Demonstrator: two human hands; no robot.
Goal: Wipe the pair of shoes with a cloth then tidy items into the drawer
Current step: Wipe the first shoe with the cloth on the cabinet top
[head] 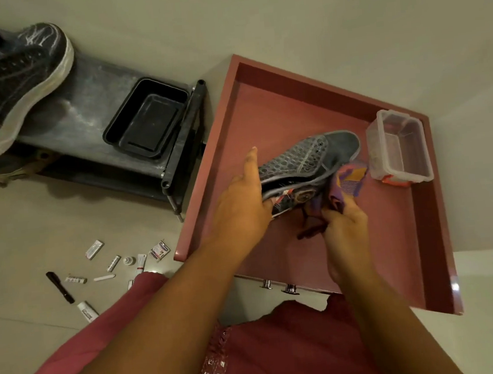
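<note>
A grey mesh shoe (305,159) is held above the open red drawer (431,230), tipped on its side with the toe pointing right. My left hand (241,205) grips it at the heel end. Pressed against the shoe's lower side is a purple and orange patterned cloth (349,182), bunched in my right hand (346,222). The other dark shoe (18,84), with a white sole, rests on the black shoe rack (89,108) at the upper left. Several small tubes, sachets and a black marker (59,287) lie scattered on the floor.
A clear plastic box (398,146) with a red clip sits in the drawer's far right corner. A black tray (147,118) stands on the rack's right end. The drawer's metal handles (279,287) are just in front of my pink-clad lap.
</note>
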